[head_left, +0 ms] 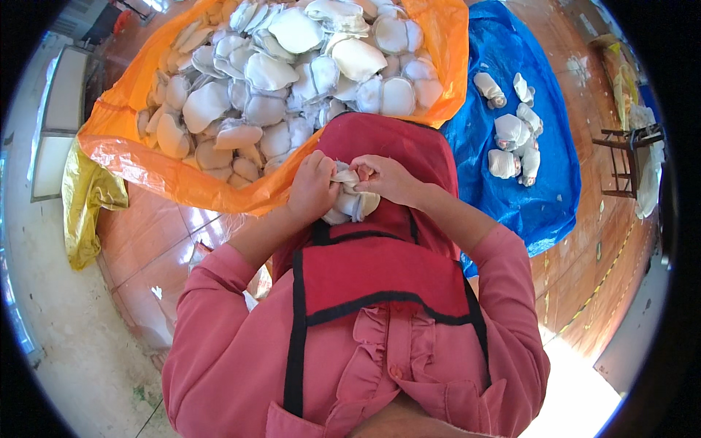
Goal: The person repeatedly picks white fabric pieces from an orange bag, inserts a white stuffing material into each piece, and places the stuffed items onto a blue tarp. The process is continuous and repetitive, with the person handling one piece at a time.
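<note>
Pink sleeves and a red apron point(380, 274) with black trim fill the bottom of the view; a person is seen from above, both forearms reaching forward over the lap.

Just beyond the apron bib, the two hands meet over a small bundle of white pads point(350, 198). The left hand point(312, 188) has its fingers curled together around the bundle's left side. The right hand point(387, 179) pinches the top edge, fingers clamped on the fabric. The bundle sits between both hands, above the lap and touching both palms.

The pads look like soft, moulded foam or fabric cups, rounded and thin. They are probably very light and will bend and spring back, so a firm squeeze should not harm them, though it could crease them. A stack likely slides apart easily; holding it around the middle with one hand while the other grips the rim seems the surest hold.

Further out, on the left, an orange sheet point(124, 135) lies open on the brown tiled floor point(157, 248), heaped with a large pile of loose cups point(292, 73), white and pale cream, lying every way.

To the right of it, touching its edge, a blue sheet point(555, 182) holds a few finished bundles point(515, 135), well apart from the big heap.

At the far right stands a small dark stool point(628, 157). A yellow bag point(84, 197) lies crumpled by the wall on the left.
</note>
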`<state>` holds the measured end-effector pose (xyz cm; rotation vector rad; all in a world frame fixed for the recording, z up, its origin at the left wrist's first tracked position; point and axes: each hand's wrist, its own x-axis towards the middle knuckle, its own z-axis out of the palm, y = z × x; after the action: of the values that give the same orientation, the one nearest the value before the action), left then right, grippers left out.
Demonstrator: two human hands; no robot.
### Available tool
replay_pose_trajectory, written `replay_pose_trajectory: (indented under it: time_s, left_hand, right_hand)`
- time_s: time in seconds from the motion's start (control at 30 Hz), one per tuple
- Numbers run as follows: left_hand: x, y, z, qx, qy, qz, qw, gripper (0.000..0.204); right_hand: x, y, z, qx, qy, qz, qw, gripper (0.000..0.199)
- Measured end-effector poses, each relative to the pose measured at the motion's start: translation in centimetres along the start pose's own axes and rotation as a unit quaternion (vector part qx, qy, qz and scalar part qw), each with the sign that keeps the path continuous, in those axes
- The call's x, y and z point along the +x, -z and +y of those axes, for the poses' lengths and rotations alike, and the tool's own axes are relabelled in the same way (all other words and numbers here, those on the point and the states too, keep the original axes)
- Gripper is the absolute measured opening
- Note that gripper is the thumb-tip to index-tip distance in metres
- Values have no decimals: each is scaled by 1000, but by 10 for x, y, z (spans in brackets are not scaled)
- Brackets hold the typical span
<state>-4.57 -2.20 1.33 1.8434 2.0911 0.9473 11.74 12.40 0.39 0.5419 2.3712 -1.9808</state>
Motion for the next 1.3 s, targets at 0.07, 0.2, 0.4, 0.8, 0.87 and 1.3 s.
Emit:
replay_pose_trajectory:
  time_s: [0.07, 0.2, 0.4, 0.8, 0.87, 1.3]
  left_hand:
    - [2, -2, -2, -5, -26, 8, 1000, 27]
    - [0, -6, -3, -5, -35, 25, 999, 24]
    - [-4, -8, -1, -15, -10, 28, 999, 21]
    - [3, 16, -5, -104, 123, -116, 980, 22]
    - [5, 18, -6, -77, 125, -118, 982, 21]
    - [16, 0, -6, 75, 2, 2, 997, 18]
  right_hand:
    - [2, -1, 8, 25, 24, 1, 999, 36]
    - [4, -2, 5, 5, 24, 10, 1000, 34]
    - [4, -13, 5, -54, 42, 47, 997, 26]
    - [13, -30, 15, -89, 163, 135, 973, 20]
    - [18, -33, 16, -108, 167, 154, 968, 20]
    - [39, -48, 22, -165, 164, 261, 937, 18]
